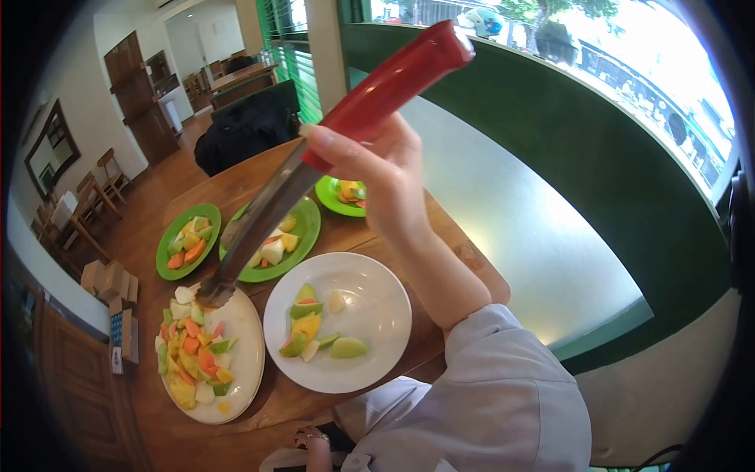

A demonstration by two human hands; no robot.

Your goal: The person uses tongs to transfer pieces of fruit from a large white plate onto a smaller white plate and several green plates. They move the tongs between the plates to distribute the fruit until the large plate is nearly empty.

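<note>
My right hand point(385, 177) grips a pair of metal tongs point(271, 197) by the red handle, which points up and away to the right. The tongs slant down, their tips at the upper edge of a heap of cut fruit point(191, 350) in orange, yellow, green and white. That heap covers much of a white plate point(250, 354) on the left. Beside it, a second white plate point(377, 330) carries a few pieces, including a green wedge point(348, 348). Low in the view, my left hand point(312, 437) is near my lap, its fingers small and partly hidden.
Green plates of cut fruit, one at the left point(163, 256), one in the middle point(313, 236) and one behind my right wrist point(329, 202), stand on the wooden table point(425, 271). A dark cloth point(240, 130) hangs on a chair beyond. Cardboard boxes point(110, 279) sit at left.
</note>
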